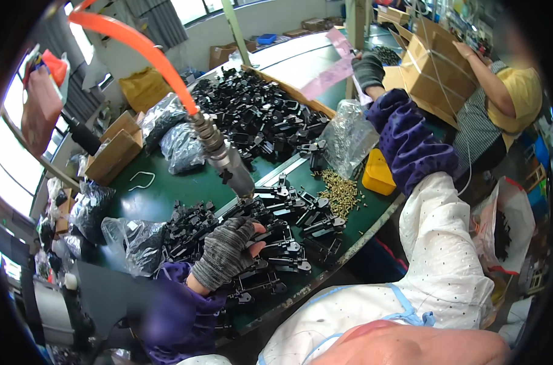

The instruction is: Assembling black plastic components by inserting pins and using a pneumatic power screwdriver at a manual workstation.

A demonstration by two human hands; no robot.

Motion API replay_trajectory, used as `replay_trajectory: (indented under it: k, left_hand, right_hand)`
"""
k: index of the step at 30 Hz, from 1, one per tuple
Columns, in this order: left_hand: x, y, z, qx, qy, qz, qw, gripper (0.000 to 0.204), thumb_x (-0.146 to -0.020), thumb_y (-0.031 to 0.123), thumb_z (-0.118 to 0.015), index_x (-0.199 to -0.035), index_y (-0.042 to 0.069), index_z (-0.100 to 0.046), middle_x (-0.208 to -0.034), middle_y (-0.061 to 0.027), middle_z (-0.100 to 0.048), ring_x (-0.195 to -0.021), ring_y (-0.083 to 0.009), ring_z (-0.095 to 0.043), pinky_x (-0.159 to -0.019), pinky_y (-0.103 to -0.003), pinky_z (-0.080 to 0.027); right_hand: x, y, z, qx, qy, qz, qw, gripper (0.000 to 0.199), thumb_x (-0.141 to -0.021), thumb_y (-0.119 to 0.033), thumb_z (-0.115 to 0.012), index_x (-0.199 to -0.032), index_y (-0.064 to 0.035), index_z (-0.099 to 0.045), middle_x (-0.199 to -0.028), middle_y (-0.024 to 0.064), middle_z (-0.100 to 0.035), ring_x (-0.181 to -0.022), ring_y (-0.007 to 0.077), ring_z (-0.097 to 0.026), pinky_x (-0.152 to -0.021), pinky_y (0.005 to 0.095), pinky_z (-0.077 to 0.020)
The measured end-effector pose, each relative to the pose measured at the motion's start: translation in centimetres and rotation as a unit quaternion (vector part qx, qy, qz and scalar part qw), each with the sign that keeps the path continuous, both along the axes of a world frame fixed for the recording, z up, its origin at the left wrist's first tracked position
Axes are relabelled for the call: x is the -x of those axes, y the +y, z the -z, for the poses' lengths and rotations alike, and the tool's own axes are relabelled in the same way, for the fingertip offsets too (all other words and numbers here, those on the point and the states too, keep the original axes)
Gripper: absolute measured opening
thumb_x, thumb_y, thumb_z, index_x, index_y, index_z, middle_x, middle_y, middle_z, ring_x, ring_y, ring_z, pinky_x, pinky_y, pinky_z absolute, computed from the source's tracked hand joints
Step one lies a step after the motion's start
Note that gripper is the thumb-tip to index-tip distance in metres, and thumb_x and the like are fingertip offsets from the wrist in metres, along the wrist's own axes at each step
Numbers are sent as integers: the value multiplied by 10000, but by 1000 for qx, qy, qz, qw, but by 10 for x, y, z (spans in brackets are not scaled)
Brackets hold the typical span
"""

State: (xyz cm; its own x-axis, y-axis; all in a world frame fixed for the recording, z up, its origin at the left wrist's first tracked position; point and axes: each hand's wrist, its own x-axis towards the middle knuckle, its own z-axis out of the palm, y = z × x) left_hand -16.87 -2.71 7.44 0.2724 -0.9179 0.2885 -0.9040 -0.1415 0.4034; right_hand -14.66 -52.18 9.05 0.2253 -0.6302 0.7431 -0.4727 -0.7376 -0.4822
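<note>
Left hand [228, 252] gloved, fingers curled onto black plastic parts [285, 243] near the worktop's [161, 194] front edge, right hand [369, 70] gripping a pink sheet [331, 76] at the far edge; heap [252, 112] apparently unworked, few laid out.

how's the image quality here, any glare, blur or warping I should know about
Head view: strong fisheye warping, with the green table's edge bowed and black corners; windows at the left blow out to white glare; the gloved left hand on the black plastic parts looks fairly sharp; the right hand far off is softer.
</note>
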Motion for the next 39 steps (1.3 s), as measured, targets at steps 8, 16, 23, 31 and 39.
replay_trajectory:
  k: [8, 16, 23, 31, 39]
  left_hand:
    - [13, 4, -6, 18, -9, -4, 1000, 234, -675, 173, -653, -882, 99, -571, -755, -86, -554, -677, -264, -554, -585, -342, -447]
    - [6, -69, -10, 312, -74, -3, 947, 417, -746, 266, -627, -1023, -12, -487, -938, -177, -559, -833, -299, -563, -695, -333, -457]
    - [-21, -134, -5, 130, 579, 13, 805, 377, -750, 188, -618, -1077, 32, -513, -972, -61, -568, -867, -147, -527, -764, -268, -413]
    - [-22, -114, 15, 177, 576, 14, 798, 262, -741, 94, -609, -987, 11, -571, -907, -69, -603, -800, -136, -570, -715, -257, -462]
    - [-23, -104, 17, 233, 543, -102, 800, 119, -746, 39, -593, -864, 24, -583, -787, -57, -596, -704, -127, -564, -649, -238, -467]
  right_hand:
    - [15, -43, -1, -64, -104, -79, 989, 195, -673, -142, -620, -811, -51, -517, -695, 113, -585, -641, 226, -560, -631, 322, -443]
    - [76, 93, -24, -238, 20, -516, 822, 248, -742, -75, -609, -975, -10, -556, -851, 9, -576, -748, 92, -524, -638, 211, -446]
    - [104, 196, -12, -318, 72, -587, 741, 296, -720, -132, -660, -973, -29, -544, -809, -15, -555, -773, 54, -503, -691, 191, -421]
    - [105, 216, 12, -513, 33, -599, 614, 272, -715, -116, -661, -939, -53, -521, -767, -16, -552, -642, 64, -548, -545, 202, -468]
    - [98, 199, 28, -481, -138, -664, 556, 292, -720, -113, -654, -979, -61, -529, -804, 20, -567, -721, 98, -568, -680, 210, -468]
